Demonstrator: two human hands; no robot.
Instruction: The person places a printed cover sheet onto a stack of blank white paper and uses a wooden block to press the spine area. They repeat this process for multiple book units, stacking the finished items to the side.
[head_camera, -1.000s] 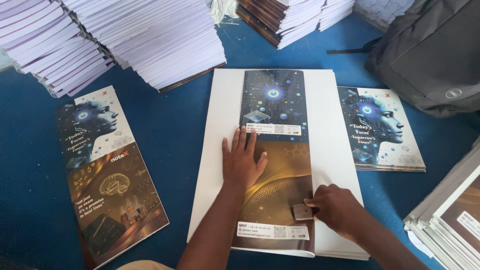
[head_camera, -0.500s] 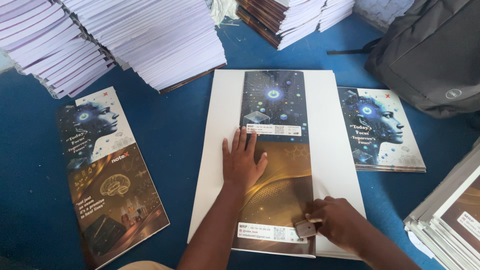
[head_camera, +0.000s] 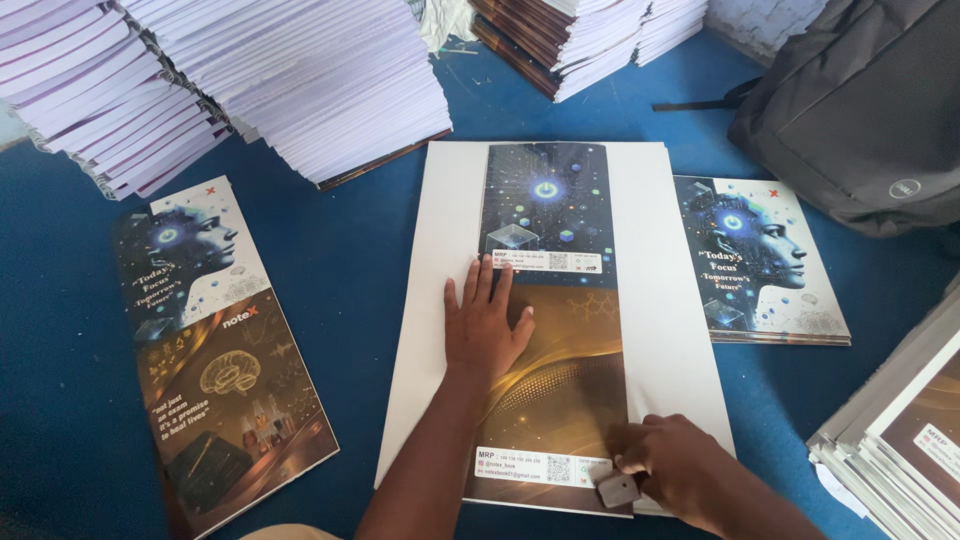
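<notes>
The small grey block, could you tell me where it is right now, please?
In the head view it is bottom centre-right: the grey block sits under the right hand, on the lower right corner of the printed cover.

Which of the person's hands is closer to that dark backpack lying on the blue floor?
The right hand. It works at the lower right corner of the printed cover, on the side of the backpack. The left hand lies flat on the cover's middle, farther from it.
</notes>
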